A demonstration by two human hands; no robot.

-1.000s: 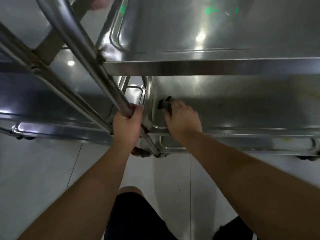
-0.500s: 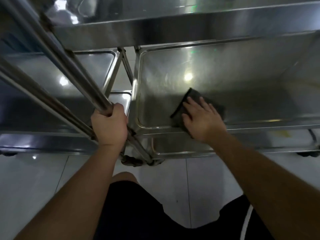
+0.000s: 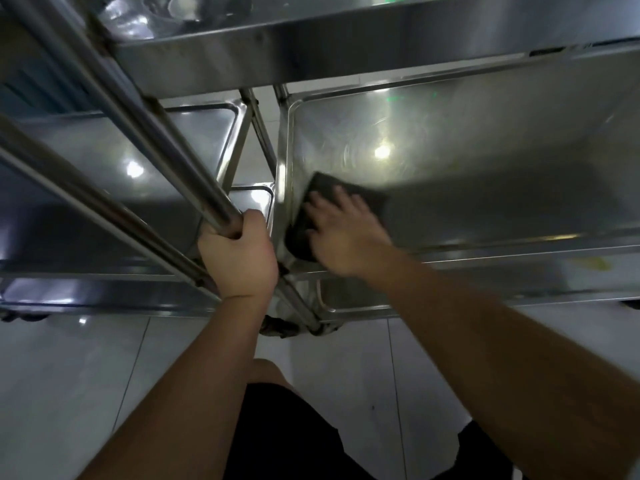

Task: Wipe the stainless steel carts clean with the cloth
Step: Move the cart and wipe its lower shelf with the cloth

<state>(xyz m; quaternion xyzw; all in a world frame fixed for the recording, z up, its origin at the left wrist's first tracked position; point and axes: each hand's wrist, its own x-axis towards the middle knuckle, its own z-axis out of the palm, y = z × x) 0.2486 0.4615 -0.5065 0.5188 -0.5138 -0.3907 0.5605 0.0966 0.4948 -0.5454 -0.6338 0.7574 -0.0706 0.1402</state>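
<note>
A stainless steel cart stands in front of me, its middle shelf [image 3: 485, 161] a shallow shiny tray under the top shelf [image 3: 311, 50]. A dark grey cloth [image 3: 318, 199] lies flat in that shelf's near left corner. My right hand [image 3: 343, 233] presses on the cloth with straight, spread fingers. My left hand [image 3: 239, 258] grips the cart's slanted tubular handle post [image 3: 138, 126], fingers curled round the tube.
A second steel cart [image 3: 114, 157] stands close on the left, its shelves almost touching the first. A bottom shelf [image 3: 363, 299] and a caster [image 3: 280, 327] show below. A yellowish smear [image 3: 595, 263] marks the lower right. Pale floor tiles [image 3: 86, 375] lie underneath.
My right hand slid the cloth from the shelf's near left corner outward, then back left toward that corner. The view tilted down under the top shelf. My left hand kept gripping the post.
</note>
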